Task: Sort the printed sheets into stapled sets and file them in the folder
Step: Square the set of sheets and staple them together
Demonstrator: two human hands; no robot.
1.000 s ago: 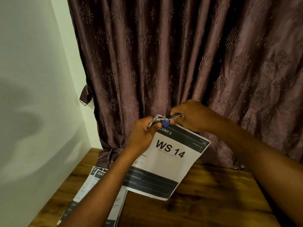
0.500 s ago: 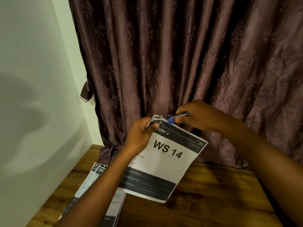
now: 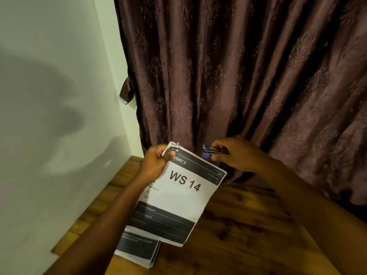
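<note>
A printed set of sheets (image 3: 178, 197) headed "WS 14" hangs tilted above the table, and my left hand (image 3: 156, 163) pinches it by its crumpled top left corner. To its right my right hand (image 3: 236, 153) grips a small stapler (image 3: 212, 151) with blue tips, its jaws apart and a short gap away from the sheets' top edge. A stack of more printed sheets (image 3: 139, 249) lies on the wooden table (image 3: 248, 235) under my left forearm. No folder is in view.
A dark patterned curtain (image 3: 238, 76) hangs right behind the table and my hands. A pale wall (image 3: 55, 116) borders the table on the left. The table's right part shows bare wood.
The stapler has come off the sheets' top corner and moved right, away from the paper. The sheets and both hands sit lower in view as the camera has tilted.
</note>
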